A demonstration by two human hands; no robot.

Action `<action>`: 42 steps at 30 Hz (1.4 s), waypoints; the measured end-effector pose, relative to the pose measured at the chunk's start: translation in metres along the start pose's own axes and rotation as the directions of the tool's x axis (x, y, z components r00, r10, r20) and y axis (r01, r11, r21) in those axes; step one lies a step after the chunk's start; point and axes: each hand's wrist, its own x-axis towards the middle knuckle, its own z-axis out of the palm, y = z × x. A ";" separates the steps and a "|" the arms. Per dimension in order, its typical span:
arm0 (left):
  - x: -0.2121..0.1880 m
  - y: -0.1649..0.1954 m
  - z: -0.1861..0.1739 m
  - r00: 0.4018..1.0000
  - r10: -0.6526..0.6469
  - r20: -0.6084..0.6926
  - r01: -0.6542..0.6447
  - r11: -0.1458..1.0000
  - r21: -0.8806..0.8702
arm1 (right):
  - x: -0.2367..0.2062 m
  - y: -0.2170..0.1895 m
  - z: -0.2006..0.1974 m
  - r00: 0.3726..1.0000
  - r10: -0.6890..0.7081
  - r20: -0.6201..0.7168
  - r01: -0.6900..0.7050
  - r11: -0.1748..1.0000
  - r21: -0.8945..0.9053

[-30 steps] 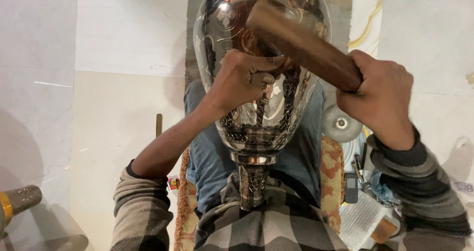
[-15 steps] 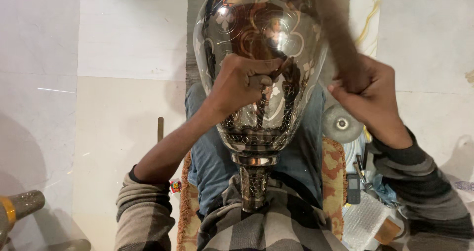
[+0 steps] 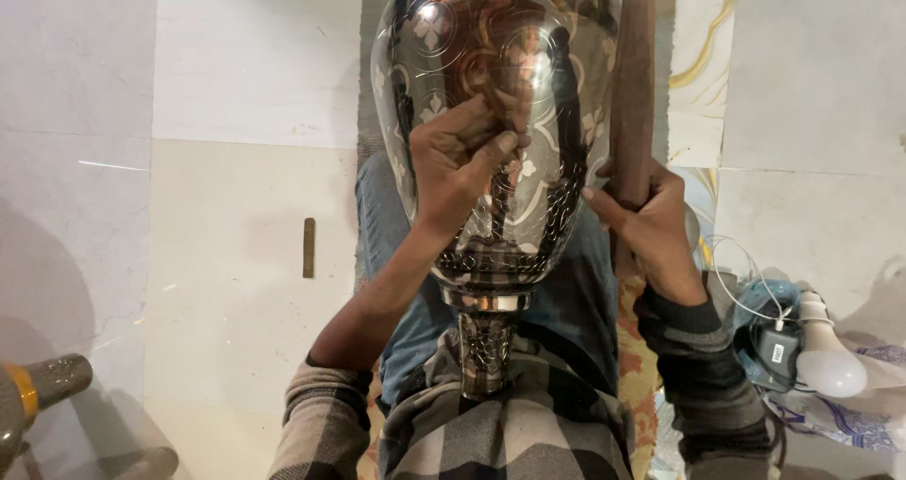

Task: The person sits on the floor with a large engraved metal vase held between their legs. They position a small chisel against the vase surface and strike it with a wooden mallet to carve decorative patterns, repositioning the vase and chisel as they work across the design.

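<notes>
A large shiny metal vase [image 3: 491, 74] with engraved flower and scroll patterns lies on my lap, its narrow neck [image 3: 486, 338] pointing toward me. My left hand [image 3: 462, 164] rests on the vase's belly, fingers closed on a thin metal chisel pressed against the surface. My right hand [image 3: 646, 220] grips a long brown wooden mallet [image 3: 630, 84], held upright just to the right of the vase, apart from the chisel.
Pale floor tiles [image 3: 226, 253] surround me. A short brown stick [image 3: 308, 247] lies on the floor at left. A metal object with a yellow band [image 3: 33, 390] sits at the lower left. A white bulb [image 3: 830, 357], a cable and small items lie at the right.
The mallet has swung from lying across the top of the vase to standing upright at the right side. My left hand with the chisel has stayed on the vase.
</notes>
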 end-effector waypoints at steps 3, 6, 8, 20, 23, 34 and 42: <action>0.005 0.004 0.011 0.994 -0.108 -0.032 0.113 0.957 0.267 | -0.010 0.008 -0.011 0.997 -0.079 -0.017 0.076 0.990 -0.120; 0.002 0.011 0.019 0.997 -0.068 -0.028 0.074 0.898 0.433 | -0.010 -0.008 -0.023 0.985 -0.175 0.010 0.168 0.928 -0.333; -0.005 0.013 0.027 0.995 0.017 -0.101 0.037 0.860 0.509 | -0.005 -0.023 -0.029 0.974 -0.223 0.040 0.213 0.841 -0.497; -0.021 -0.003 0.043 0.937 0.263 -0.230 -0.026 0.709 0.705 | 0.044 -0.142 -0.030 0.802 -0.428 0.417 0.597 0.540 -0.593; -0.019 0.000 0.043 0.943 0.274 -0.188 -0.027 0.626 0.779 | 0.042 -0.172 -0.027 0.769 -0.350 0.535 0.633 0.298 -0.715; 0.001 0.021 0.035 0.991 0.115 0.069 -0.131 0.732 0.668 | 0.044 -0.159 -0.026 0.732 -0.507 0.456 0.655 0.339 -0.675; -0.015 0.006 0.049 0.945 0.258 -0.201 -0.037 0.697 0.716 | 0.047 -0.172 -0.024 0.774 -0.354 0.524 0.603 0.160 -0.782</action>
